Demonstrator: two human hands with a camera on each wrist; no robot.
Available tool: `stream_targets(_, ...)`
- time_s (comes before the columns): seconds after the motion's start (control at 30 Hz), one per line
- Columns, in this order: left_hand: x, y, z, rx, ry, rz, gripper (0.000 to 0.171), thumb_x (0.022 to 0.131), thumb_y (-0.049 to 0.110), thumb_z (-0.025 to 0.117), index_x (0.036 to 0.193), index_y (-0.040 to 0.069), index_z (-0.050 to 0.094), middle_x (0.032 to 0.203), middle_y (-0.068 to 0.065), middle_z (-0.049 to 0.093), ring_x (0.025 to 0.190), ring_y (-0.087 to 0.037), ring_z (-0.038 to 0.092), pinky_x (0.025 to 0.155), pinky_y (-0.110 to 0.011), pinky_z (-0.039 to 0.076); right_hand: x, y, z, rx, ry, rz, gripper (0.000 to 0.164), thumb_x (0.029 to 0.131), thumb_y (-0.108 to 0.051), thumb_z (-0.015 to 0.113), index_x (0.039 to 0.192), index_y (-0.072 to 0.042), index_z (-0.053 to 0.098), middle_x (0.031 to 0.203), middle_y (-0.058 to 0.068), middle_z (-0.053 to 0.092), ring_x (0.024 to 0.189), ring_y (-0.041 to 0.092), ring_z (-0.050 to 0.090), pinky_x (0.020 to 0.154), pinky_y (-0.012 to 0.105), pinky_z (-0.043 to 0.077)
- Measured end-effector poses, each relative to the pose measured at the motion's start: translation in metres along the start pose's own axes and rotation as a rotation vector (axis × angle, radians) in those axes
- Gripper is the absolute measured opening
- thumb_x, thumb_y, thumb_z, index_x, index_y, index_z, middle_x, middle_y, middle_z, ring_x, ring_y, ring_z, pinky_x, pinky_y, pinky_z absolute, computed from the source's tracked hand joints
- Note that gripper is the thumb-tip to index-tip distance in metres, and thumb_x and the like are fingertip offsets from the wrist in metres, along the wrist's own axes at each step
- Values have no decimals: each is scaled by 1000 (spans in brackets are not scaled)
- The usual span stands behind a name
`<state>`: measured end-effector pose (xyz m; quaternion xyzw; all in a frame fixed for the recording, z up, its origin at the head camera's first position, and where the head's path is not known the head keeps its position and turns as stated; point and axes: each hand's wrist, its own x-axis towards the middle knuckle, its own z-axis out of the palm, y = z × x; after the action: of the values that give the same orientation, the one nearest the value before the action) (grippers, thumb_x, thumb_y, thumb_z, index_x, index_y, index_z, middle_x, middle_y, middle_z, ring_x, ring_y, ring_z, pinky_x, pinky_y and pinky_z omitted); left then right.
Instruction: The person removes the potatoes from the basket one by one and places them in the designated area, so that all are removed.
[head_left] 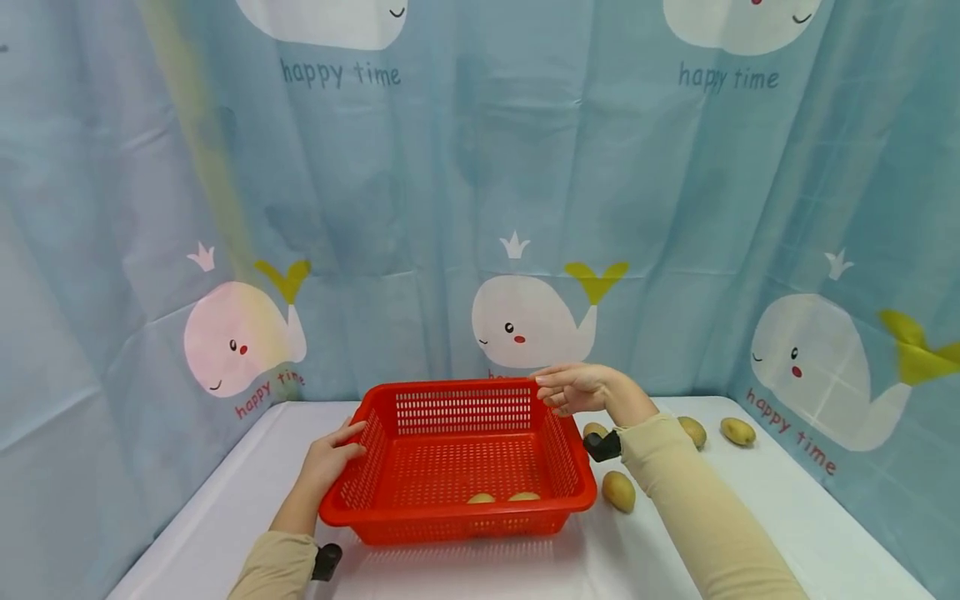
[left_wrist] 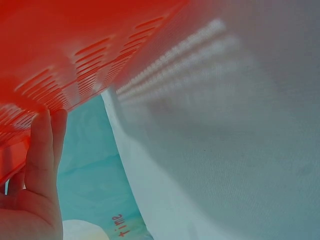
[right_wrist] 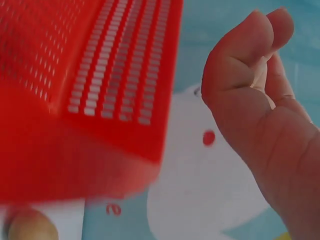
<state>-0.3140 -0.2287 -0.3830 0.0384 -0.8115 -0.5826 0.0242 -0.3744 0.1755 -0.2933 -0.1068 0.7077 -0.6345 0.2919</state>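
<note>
A red plastic basket [head_left: 457, 504] with slotted walls stands on the white table. Two potatoes [head_left: 523, 497] show inside it, partly hidden behind its near wall. At the basket's left rim, my left hand [head_left: 330, 458] grips the edge. The left wrist view shows fingers [left_wrist: 40, 155] against the slotted outer wall. My right hand [head_left: 573, 389] hovers over the far right corner, its fingers loosely bent with nothing between them. In the right wrist view that hand [right_wrist: 260, 90] appears beside the basket's wall [right_wrist: 120, 65], apart from it.
Right of the basket, several potatoes lie on the table [head_left: 675, 517]: one potato [head_left: 618, 492] close by, another [head_left: 596, 430] half behind the right wrist, and a farther one [head_left: 738, 432] near the table's back right. A blue whale-print curtain [head_left: 435, 208] surrounds the table.
</note>
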Motion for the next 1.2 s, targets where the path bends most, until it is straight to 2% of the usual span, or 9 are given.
stream_targets(0.13,0,-1,0,-1,-1,5,51,93,3,51,143,-3,42,156,-16,22,134,-41,31,75,-22,48,19,4,15,-16,-25,11,54,101,-16,49,148,4,31,97,6,59,82,16,56,72,32,45)
stream_targets(0.23,1,-2,1,12,9,10,51,92,3,51,142,-3,43,155,-16,23,135,-41,30,74,-21,47,35,11,26,-15,-53,34,54,100,-16,50,148,2,33,111,14,61,89,20,57,77,37,46)
stream_targets(0.37,1,-1,4,9,16,15,50,92,4,51,142,-3,43,155,-17,25,132,-42,33,77,-25,48,54,20,38,-29,-94,47,55,99,-15,51,149,-1,34,135,25,50,105,27,55,89,47,45)
stream_targets(0.43,2,-1,5,2,14,11,50,93,4,51,142,-2,43,155,-18,24,131,-42,35,79,-28,51,62,26,44,-44,-112,47,53,98,-15,52,148,-1,37,138,27,48,112,32,54,92,50,44)
stream_targets(0.67,2,2,4,29,23,13,51,92,4,51,142,-2,44,155,-19,25,133,-44,34,88,-38,52,84,37,69,-167,-251,110,54,97,-15,56,147,-3,40,125,19,59,109,31,58,84,46,51)
stream_targets(0.83,2,5,1,24,23,16,51,92,3,50,142,-2,44,155,-18,24,136,-43,30,88,-36,51,95,40,79,-256,-315,234,51,95,-17,58,144,-11,47,135,15,52,121,37,52,92,58,46)
stream_targets(0.93,2,5,0,27,32,18,51,92,3,51,142,-2,44,155,-18,25,136,-43,30,88,-35,51,101,45,84,-341,-342,308,49,94,-18,60,141,-14,52,133,14,53,123,39,50,95,60,43)
stream_targets(1.1,1,3,1,4,26,3,50,92,2,50,142,-3,44,155,-18,24,135,-43,31,85,-34,52,103,51,92,-483,-484,454,42,94,-13,60,136,-15,57,126,8,56,114,30,55,97,48,46)
stream_targets(1.2,0,3,2,-9,28,-8,51,92,2,50,142,-2,44,155,-17,24,133,-42,34,82,-32,52,102,52,93,-548,-592,492,36,96,-8,55,131,-11,60,116,5,59,103,20,57,96,40,48)
